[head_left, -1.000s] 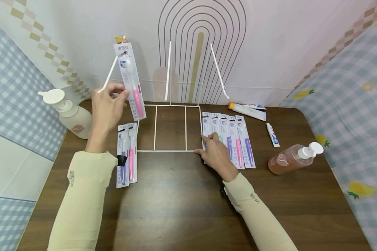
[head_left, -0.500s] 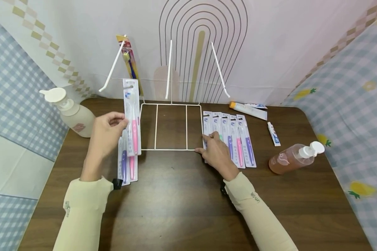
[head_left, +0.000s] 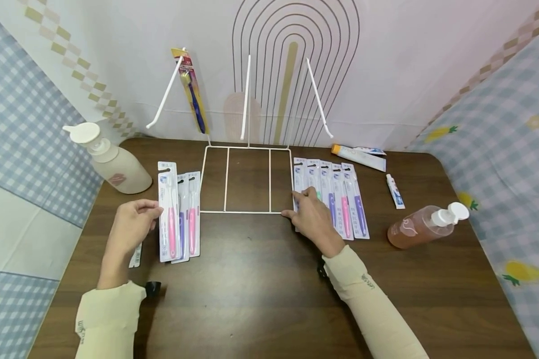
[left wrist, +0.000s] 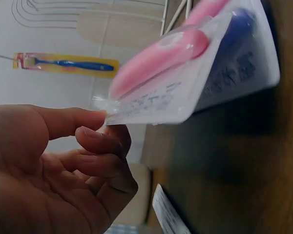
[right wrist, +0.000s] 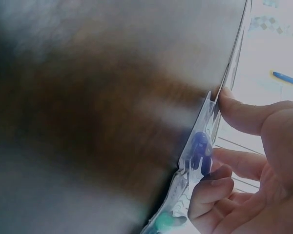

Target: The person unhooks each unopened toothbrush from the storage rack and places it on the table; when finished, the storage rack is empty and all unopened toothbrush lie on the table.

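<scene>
My left hand (head_left: 136, 224) pinches the edge of a packaged pink toothbrush (head_left: 167, 214) between thumb and fingertips. That pack stands left of two other packaged toothbrushes, purple and pink (head_left: 192, 214), and overlaps the nearer one; in the left wrist view its lower end (left wrist: 161, 63) looks tilted up. A further white pack (head_left: 135, 256) shows partly below the left hand. My right hand (head_left: 312, 214) touches the front right corner of the white wire rack (head_left: 242, 212) with thumb and index finger, over the leftmost pack (head_left: 299, 172) of the right-hand row; its other fingers are bent.
White hooks (head_left: 245, 99) jut from the rack toward me; a yellow-carded blue toothbrush (head_left: 195, 99) hangs at the left one. A white pump bottle (head_left: 123, 167) is at left. Toothpaste tubes (head_left: 361, 158) and an amber pump bottle (head_left: 415, 227) stand or lie at right.
My left hand has lowered the packaged pink toothbrush from beside the left hook, then moved it left of the two packs. The hanging yellow card is uncovered. My right hand stays put.
</scene>
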`<state>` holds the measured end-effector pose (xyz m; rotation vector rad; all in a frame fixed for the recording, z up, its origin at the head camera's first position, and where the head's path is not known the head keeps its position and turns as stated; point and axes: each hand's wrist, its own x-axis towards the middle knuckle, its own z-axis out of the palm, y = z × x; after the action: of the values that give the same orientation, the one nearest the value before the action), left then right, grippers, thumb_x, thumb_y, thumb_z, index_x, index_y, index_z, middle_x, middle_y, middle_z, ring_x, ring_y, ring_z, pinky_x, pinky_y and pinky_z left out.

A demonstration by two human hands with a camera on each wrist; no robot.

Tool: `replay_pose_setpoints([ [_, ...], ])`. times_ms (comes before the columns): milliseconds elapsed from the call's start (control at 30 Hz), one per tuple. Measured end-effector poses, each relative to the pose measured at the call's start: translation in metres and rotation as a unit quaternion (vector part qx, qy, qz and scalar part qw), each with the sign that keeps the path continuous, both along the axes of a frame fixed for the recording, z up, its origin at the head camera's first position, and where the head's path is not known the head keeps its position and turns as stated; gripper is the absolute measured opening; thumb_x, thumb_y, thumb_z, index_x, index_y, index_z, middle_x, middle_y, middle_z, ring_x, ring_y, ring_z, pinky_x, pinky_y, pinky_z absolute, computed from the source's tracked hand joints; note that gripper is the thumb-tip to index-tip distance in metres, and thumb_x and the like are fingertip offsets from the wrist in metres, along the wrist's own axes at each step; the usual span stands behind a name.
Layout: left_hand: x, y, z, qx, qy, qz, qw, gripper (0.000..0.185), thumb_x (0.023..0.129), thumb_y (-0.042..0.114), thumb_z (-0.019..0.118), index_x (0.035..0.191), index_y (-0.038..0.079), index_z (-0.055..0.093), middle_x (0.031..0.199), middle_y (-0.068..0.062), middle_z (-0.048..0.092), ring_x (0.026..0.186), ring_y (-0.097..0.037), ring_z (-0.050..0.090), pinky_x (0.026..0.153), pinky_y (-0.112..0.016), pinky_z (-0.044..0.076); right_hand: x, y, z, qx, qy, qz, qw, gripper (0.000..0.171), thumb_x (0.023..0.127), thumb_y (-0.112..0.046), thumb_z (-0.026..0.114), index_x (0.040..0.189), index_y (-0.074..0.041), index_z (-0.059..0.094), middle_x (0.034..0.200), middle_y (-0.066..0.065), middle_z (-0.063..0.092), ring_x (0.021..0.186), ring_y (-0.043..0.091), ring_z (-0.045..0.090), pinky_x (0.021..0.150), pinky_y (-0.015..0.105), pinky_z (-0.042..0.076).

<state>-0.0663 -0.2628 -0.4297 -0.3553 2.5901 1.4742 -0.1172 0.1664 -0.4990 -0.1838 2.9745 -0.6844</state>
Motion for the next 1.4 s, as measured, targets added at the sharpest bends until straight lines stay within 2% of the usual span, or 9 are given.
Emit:
replay_pose_setpoints([
  [67,0.0,-0.003,-0.003,0.003,-0.016,-0.005,0.9999,0.037,0.114,0.015,0.061,0.138,-0.013,0.069,0.075,0.013,0.066,0.069,-0.003,0.056,0.06,-0.025,0.048,-0.002,0.003,-0.004,0.005,0.003,-0.002,1.0,0.079,0.099,-0.046,0.091,0.161,-0.005,0.065,0.145,0.027,0.06,0.073,0.023,0.063,0.056,0.037,0.051],
  [167,-0.001,-0.005,-0.007,0.001,-0.035,-0.008,0.9993,0.038,0.114,0.014,0.06,0.139,-0.014,0.067,0.074,0.011,0.063,0.069,-0.004,0.056,0.061,-0.025,0.048,0.0,0.002,0.002,0.008,-0.001,-0.002,1.0,0.077,0.099,-0.045,0.091,0.16,-0.005,0.066,0.145,0.027,0.06,0.074,0.024,0.064,0.057,0.037,0.052],
  [300,-0.003,-0.007,-0.012,-0.017,-0.049,-0.006,0.9986,0.037,0.112,0.014,0.061,0.134,-0.014,0.069,0.077,0.005,0.068,0.073,-0.009,0.059,0.063,-0.028,0.05,0.007,-0.006,0.019,0.011,-0.008,-0.001,1.0,0.074,0.101,-0.043,0.089,0.159,-0.003,0.066,0.144,0.03,0.06,0.077,0.027,0.066,0.061,0.042,0.056],
  [433,-0.006,-0.011,-0.02,-0.038,-0.051,0.002,0.998,0.033,0.109,0.014,0.063,0.125,-0.014,0.073,0.08,-0.002,0.072,0.074,-0.015,0.062,0.064,-0.031,0.05,0.005,-0.003,0.01,0.006,0.009,0.001,1.0,0.075,0.1,-0.044,0.091,0.158,-0.003,0.067,0.142,0.03,0.061,0.075,0.026,0.064,0.058,0.042,0.054],
  [567,-0.003,-0.009,-0.016,-0.065,-0.062,-0.004,0.996,0.037,0.111,0.016,0.061,0.13,-0.013,0.074,0.088,-0.008,0.077,0.078,-0.014,0.065,0.067,-0.032,0.049,-0.001,0.002,-0.004,-0.002,0.015,0.0,1.0,0.077,0.099,-0.046,0.091,0.158,-0.005,0.067,0.141,0.027,0.061,0.074,0.024,0.063,0.057,0.041,0.053],
  [667,-0.001,-0.008,-0.015,-0.075,-0.069,-0.003,0.9948,0.038,0.112,0.017,0.061,0.133,-0.012,0.073,0.092,-0.012,0.08,0.08,-0.013,0.066,0.069,-0.031,0.049,-0.002,0.002,-0.007,0.0,0.015,0.0,1.0,0.077,0.098,-0.046,0.092,0.159,-0.006,0.067,0.141,0.027,0.061,0.074,0.024,0.063,0.057,0.04,0.053],
  [867,-0.002,-0.007,-0.022,-0.091,-0.063,-0.003,0.9939,0.033,0.11,0.015,0.063,0.124,-0.012,0.074,0.079,-0.006,0.076,0.074,-0.014,0.064,0.068,-0.032,0.05,0.003,-0.002,0.004,0.009,0.014,0.004,1.0,0.076,0.1,-0.047,0.09,0.159,-0.004,0.067,0.142,0.03,0.061,0.075,0.025,0.064,0.058,0.041,0.054],
  [1000,-0.001,-0.007,-0.021,-0.103,-0.063,-0.009,0.9926,0.033,0.109,0.016,0.065,0.124,-0.011,0.075,0.077,-0.006,0.078,0.073,-0.013,0.064,0.067,-0.031,0.049,0.005,-0.004,0.012,0.008,0.002,-0.002,1.0,0.076,0.1,-0.043,0.091,0.159,-0.003,0.066,0.142,0.03,0.061,0.076,0.024,0.063,0.058,0.04,0.054],
  [1400,0.002,-0.001,-0.015,-0.118,-0.052,-0.004,0.9917,0.033,0.107,0.013,0.069,0.126,-0.013,0.077,0.088,-0.016,0.084,0.073,-0.01,0.067,0.066,-0.029,0.051,0.001,-0.001,0.001,0.003,0.007,0.0,1.0,0.076,0.1,-0.045,0.09,0.16,-0.005,0.066,0.141,0.026,0.061,0.074,0.022,0.061,0.056,0.039,0.052],
])
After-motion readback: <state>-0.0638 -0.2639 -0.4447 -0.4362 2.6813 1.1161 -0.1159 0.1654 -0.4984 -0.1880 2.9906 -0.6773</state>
